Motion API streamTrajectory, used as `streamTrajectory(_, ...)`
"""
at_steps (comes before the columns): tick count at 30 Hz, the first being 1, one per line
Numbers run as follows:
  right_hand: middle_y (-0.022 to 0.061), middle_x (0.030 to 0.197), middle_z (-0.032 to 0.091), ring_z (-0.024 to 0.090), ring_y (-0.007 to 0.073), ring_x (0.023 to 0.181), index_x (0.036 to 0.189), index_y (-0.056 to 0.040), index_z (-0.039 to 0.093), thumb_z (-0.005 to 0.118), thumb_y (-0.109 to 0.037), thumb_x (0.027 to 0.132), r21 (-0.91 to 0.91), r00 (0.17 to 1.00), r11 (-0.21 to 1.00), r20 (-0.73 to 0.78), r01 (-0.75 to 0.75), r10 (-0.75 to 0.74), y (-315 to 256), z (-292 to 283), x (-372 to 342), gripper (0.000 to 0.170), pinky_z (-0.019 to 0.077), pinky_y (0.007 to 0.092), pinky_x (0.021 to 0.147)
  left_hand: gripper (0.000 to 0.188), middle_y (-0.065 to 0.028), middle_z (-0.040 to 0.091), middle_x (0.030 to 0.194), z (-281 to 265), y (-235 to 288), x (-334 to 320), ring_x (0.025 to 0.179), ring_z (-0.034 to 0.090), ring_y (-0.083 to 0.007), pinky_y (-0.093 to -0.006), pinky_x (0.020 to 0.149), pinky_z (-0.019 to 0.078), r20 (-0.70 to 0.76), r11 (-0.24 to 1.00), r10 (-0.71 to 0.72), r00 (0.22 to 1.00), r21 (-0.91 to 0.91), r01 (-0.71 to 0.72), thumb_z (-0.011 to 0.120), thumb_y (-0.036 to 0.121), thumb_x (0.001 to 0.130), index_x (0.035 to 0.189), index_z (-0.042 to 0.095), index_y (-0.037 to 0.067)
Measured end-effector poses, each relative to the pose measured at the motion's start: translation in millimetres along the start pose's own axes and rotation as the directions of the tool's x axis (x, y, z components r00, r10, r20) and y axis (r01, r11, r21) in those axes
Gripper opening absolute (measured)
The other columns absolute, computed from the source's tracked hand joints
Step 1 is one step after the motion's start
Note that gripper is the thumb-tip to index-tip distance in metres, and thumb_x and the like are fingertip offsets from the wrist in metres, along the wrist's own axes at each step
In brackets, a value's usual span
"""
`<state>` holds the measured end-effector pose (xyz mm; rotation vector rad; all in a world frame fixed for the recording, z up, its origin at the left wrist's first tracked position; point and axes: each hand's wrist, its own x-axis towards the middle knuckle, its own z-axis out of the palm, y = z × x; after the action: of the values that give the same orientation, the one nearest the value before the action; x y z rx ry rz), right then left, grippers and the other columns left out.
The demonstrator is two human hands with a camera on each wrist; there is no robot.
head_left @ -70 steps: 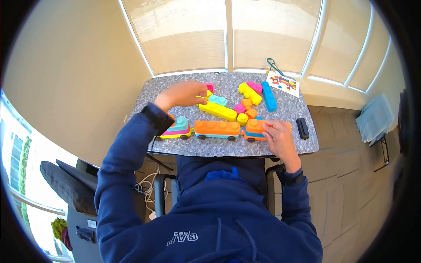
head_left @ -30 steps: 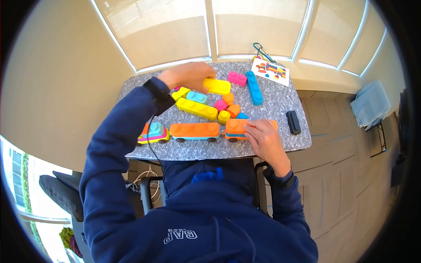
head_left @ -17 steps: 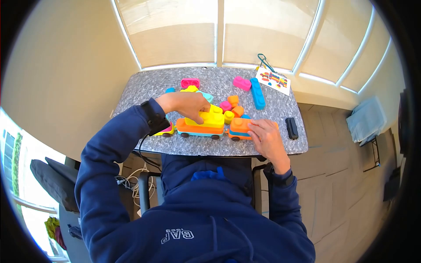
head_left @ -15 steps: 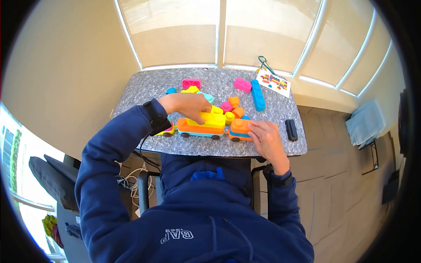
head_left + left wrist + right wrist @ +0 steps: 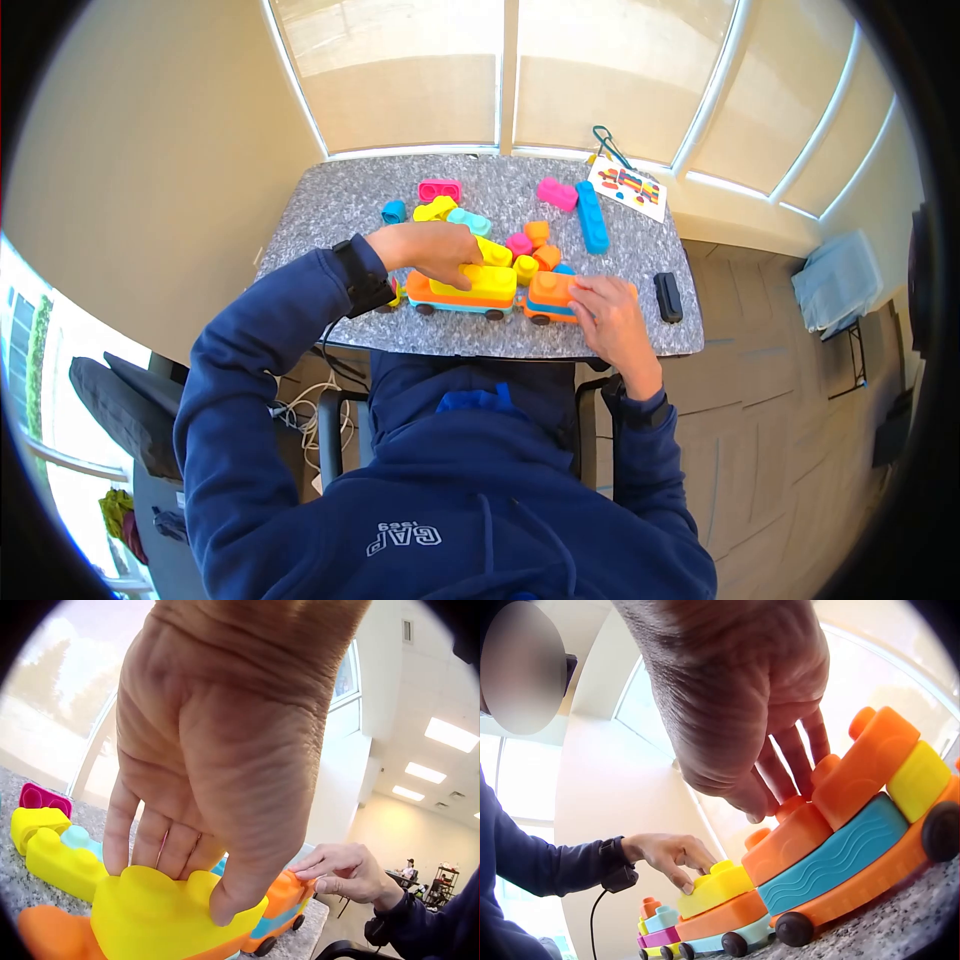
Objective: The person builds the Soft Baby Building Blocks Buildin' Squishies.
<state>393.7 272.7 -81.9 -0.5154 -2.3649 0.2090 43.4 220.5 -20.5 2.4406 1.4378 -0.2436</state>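
Observation:
In the head view my left hand (image 5: 430,250) grips a long yellow block (image 5: 487,283), which sits on the orange block (image 5: 56,930) of the middle train car. Its thumb lies on the near side and the fingers reach over the far side. My right hand (image 5: 614,315) rests its fingertips on the orange blocks (image 5: 791,832) of the right car, the fingers nearly straight. Under those blocks are a blue wavy block (image 5: 840,851) and a yellow one (image 5: 919,780). My left wrist hides most of the front car, whose turquoise block (image 5: 661,919) shows in the right wrist view.
Behind the cars lie another long yellow block (image 5: 492,252), small pink, orange and yellow pieces, a turquoise block (image 5: 468,221) and a pink one (image 5: 557,195). A long blue block (image 5: 592,218) and picture card (image 5: 628,188) are back right; a black case (image 5: 668,297) lies right.
My left hand has picked up the yellow block from beside the pink block at the back and brought it down onto the middle car. My right hand has stayed at the right car.

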Motion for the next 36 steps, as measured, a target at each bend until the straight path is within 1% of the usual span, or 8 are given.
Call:
streamTrajectory(6, 0.0136, 0.115, 0.075, 0.070, 0.0367, 0.107, 0.109, -0.0003, 0.079, 0.081, -0.004, 0.087, 0.008, 1.000, 1.000, -0.012, 0.027, -0.026, 3.4, 1.8, 1.6, 0.022, 0.0555, 0.0462, 0.096, 0.045, -0.0222, 0.078, 0.102, -12.9, -5.8, -4.4, 0.094, 0.075, -0.0409, -0.0497, 0.084, 0.0592, 0.036, 1.000, 0.015, 0.999, 0.019, -0.016, 0.077, 0.038, 0.094, 0.118, 0.078, 0.000)
streamTrajectory(10, 0.0135, 0.115, 0.075, 0.070, 0.0366, 0.107, 0.110, -0.0004, 0.079, 0.081, -0.004, 0.087, 0.028, 1.000, 0.999, -0.019, 0.022, -0.021, 7.0, 5.4, -2.6, 0.024, 0.0558, 0.0466, 0.095, 0.038, -0.0242, 0.077, 0.104, -32.6, -54.4, -5.3, 0.096, 0.074, -0.0424, -0.0509, 0.084, 0.0577, -0.194, 0.987, -0.041, 0.980, -0.160, 0.010, 0.074, 0.036, 0.097, 0.107, 0.077, -0.001)
streamTrajectory(13, 0.0134, 0.115, 0.075, 0.070, 0.0368, 0.106, 0.110, -0.0004, 0.079, 0.081, -0.004, 0.087, 0.021, 1.000, 0.999, -0.013, 0.027, -0.027, 3.0, 1.6, -0.3, 0.024, 0.0558, 0.0467, 0.095, 0.035, -0.0259, 0.077, 0.105, -34.2, -129.2, -6.6, 0.097, 0.074, -0.0424, -0.0539, 0.084, 0.0569, -0.296, 0.979, -0.196, 0.935, -0.007, 0.203, 0.072, 0.032, 0.097, 0.105, 0.076, -0.001)
streamTrajectory(15, 0.0135, 0.115, 0.075, 0.070, 0.0370, 0.105, 0.110, -0.0005, 0.079, 0.081, -0.004, 0.087, 0.003, 0.999, 0.999, -0.006, 0.037, -0.037, 0.5, -2.3, 2.5, 0.023, 0.0557, 0.0468, 0.095, 0.039, -0.0275, 0.077, 0.120, -22.7, -152.9, -5.5, 0.112, 0.074, -0.0439, -0.0523, 0.093, 0.0587, -0.105, 0.841, -0.496, 0.862, 0.190, 0.507, 0.071, 0.032, 0.095, 0.112, 0.080, -0.002)
streamTrajectory(21, 0.0133, 0.114, 0.075, 0.070, 0.0372, 0.103, 0.106, -0.0006, 0.079, 0.081, -0.005, 0.086, 0.005, 0.999, 1.000, 0.028, 0.029, -0.029, 0.6, -4.5, 8.9, 0.020, 0.0553, 0.0466, 0.094, 0.052, -0.0258, 0.079, 0.120, 4.3, -176.1, -14.5, 0.115, 0.075, -0.0423, -0.0510, 0.095, 0.0613, 0.043, 0.722, -0.691, 0.721, 0.089, 0.687, 0.079, 0.043, 0.091, 0.118, 0.080, -0.001)
streamTrajectory(24, 0.0126, 0.110, 0.075, 0.070, 0.0362, 0.102, 0.103, -0.0015, 0.079, 0.081, -0.006, 0.086, -0.003, 0.997, 0.998, 0.044, 0.064, -0.063, 5.9, -3.8, 16.8, 0.018, 0.0552, 0.0463, 0.093, 0.049, -0.0192, 0.080, 0.098, 12.3, -180.9, -16.6, 0.078, 0.080, -0.0298, -0.0414, 0.062, 0.0631, 0.019, 0.764, -0.646, 0.763, 0.016, 0.645, 0.077, 0.044, 0.098, 0.107, 0.079, -0.004)
streamTrajectory(32, 0.0164, 0.093, 0.076, 0.072, 0.0384, 0.091, 0.102, -0.0055, 0.081, 0.077, -0.017, 0.094, -0.040, 0.985, 0.999, 0.175, 0.012, -0.004, 34.5, -29.5, 75.3, 0.015, 0.0571, 0.0487, 0.084, 0.051, -0.0210, 0.079, 0.099, 13.1, -189.9, -15.0, 0.074, 0.079, -0.0309, -0.0409, 0.061, 0.0632, 0.127, 0.701, -0.695, 0.708, -0.104, 0.706, 0.083, 0.040, 0.090, 0.102, 0.075, -0.009)
streamTrajectory(36, 0.0199, 0.106, 0.079, 0.074, 0.0411, 0.102, 0.111, -0.0066, 0.082, 0.075, -0.026, 0.098, -0.104, 0.968, 0.993, 0.234, -0.063, 0.086, 71.5, -30.2, 135.3, 0.024, 0.0586, 0.0504, 0.089, 0.053, -0.0214, 0.078, 0.112, -6.7, -182.6, -30.6, 0.098, 0.077, -0.0346, -0.0436, 0.083, 0.0623, -0.012, 0.781, -0.616, 0.787, -0.139, 0.609, 0.080, 0.036, 0.085, 0.120, 0.074, -0.003)
